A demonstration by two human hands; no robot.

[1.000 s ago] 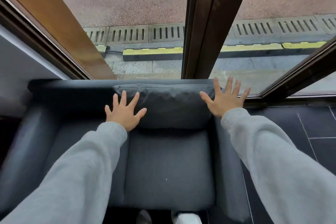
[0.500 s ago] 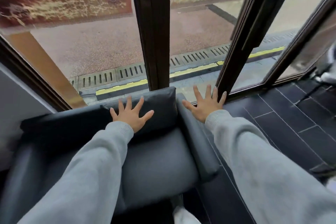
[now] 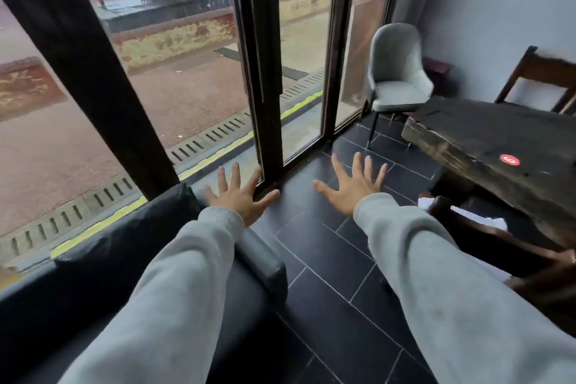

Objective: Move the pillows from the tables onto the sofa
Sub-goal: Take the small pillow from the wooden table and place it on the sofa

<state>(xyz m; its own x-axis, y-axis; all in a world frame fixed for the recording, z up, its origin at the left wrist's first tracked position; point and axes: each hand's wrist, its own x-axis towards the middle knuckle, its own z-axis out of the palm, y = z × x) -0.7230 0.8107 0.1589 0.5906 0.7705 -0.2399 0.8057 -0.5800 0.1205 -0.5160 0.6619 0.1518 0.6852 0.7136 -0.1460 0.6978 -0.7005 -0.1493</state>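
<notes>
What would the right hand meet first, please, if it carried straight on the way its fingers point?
Probably nothing soon: the right hand, spread and empty, points over bare floor tiles toward the grey chair by the window. The dark table sits off to its right. Depth is unclear.

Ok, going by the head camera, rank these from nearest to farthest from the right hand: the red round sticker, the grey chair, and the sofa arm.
From the right hand, open and empty:
1. Sofa arm, to its lower left, below the left hand.
2. Red round sticker, to its right on the dark wooden table. This is close to the sofa arm; the order is a judgement.
3. Grey chair, plainly farthest, in the far corner by the window.
</notes>
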